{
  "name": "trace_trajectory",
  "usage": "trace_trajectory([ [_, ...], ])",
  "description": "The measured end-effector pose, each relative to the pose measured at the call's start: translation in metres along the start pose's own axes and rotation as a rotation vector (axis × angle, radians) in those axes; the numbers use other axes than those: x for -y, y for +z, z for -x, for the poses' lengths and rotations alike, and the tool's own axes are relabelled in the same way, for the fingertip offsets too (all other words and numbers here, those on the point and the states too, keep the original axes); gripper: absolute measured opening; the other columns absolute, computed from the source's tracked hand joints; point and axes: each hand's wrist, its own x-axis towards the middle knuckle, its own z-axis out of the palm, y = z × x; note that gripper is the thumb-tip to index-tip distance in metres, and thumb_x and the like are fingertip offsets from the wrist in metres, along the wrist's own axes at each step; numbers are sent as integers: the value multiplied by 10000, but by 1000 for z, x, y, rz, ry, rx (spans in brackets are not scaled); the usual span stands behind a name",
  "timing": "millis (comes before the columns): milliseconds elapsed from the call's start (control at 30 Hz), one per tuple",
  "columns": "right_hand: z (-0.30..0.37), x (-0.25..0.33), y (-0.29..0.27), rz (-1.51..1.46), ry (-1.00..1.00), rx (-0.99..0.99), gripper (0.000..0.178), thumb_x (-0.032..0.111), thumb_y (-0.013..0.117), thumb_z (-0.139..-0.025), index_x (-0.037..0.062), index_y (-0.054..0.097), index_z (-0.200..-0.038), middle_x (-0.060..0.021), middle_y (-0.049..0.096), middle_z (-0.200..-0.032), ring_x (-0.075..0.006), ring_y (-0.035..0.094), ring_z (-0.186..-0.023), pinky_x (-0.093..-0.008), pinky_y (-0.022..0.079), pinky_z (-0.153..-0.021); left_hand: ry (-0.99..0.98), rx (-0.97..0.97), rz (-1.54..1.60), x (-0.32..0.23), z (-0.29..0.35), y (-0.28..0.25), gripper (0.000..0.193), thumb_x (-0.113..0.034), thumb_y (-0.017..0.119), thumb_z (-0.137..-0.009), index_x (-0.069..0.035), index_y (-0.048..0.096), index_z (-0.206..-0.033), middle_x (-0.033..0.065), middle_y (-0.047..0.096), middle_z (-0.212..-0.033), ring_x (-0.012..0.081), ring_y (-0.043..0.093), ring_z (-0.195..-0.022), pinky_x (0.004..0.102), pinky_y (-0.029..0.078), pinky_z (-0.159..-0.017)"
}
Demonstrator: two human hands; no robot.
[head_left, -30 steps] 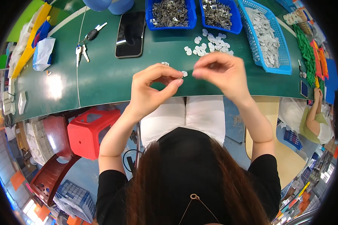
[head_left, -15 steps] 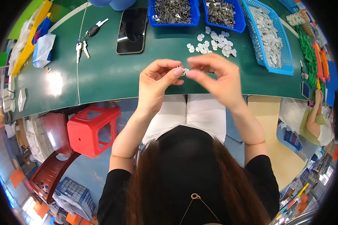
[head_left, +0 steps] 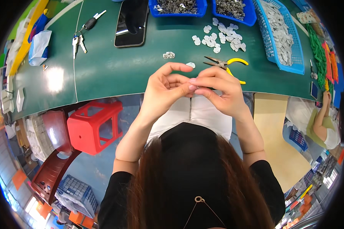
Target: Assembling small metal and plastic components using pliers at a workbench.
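Observation:
My left hand (head_left: 166,87) and my right hand (head_left: 223,88) meet just over the near table edge, fingertips together. Both are closed in a pinch around a tiny part, mostly hidden by the fingers, so its kind does not show. Just beyond my fingers a small whitish flat piece (head_left: 190,65) lies on the green table. Farther left is a small silvery metal part (head_left: 169,55). Pliers with yellow handles (head_left: 237,61) rest beside my right hand, their dark jaws pointing left and partly spread; my fingers cover some of the lower handle.
Blue bins (head_left: 179,14) (head_left: 237,19) of small metal parts stand at the back. Loose whitish pieces (head_left: 223,37) lie before them, and a light-blue basket (head_left: 300,63) holds more. Phone (head_left: 130,28) and keys (head_left: 80,42) lie left. Red stool (head_left: 80,129) stands below; another person's arm (head_left: 321,118) shows right.
My hands have come nearer the table edge and closer together. The pliers, the silvery part and a loose whitish piece now show on the table. The view has shifted slightly.

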Motion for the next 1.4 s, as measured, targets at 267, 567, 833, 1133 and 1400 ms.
trace_trajectory([
  [267,12,-5,1,110,-39,-79,214,-53,722,-684,11,690,-886,-75,626,-823,-161,594,-739,-243,478,-607,105,-103,-225,11,7,11,294,-49,671,-821,7,555,-1085,97,662,-885,109,626,-770,245,506,-632],
  [567,13,-11,7,-313,375,-337,129,-68,664,-765,-38,671,-891,-89,613,-835,-130,589,-680,-231,489,-602,601,-393,-1225,30,-13,13,289,-118,722,-755,-87,660,-1036,45,574,-872,163,531,-571,284,439,-506],
  [833,15,-10,8,-465,500,-397,175,-32,648,-791,-49,661,-965,-92,638,-789,-129,604,-648,-238,508,-597,515,-369,-1274,29,-13,16,129,-146,685,-775,-99,635,-884,27,555,-873,206,602,-730,324,462,-517],
  [1133,13,-10,13,-581,526,-425,137,-14,619,-833,-77,639,-953,-148,665,-829,-174,647,-671,-278,554,-648,666,-303,-1051,32,-15,8,117,-58,694,-751,-69,639,-854,48,625,-920,204,629,-759,293,507,-564],
  [1400,18,-11,20,-413,262,-406,172,-43,660,-782,-18,669,-951,-87,610,-915,-104,567,-726,-190,443,-581,545,-244,-452,19,-3,17,183,96,680,-735,15,640,-894,105,621,-940,158,641,-839,269,588,-710],
])
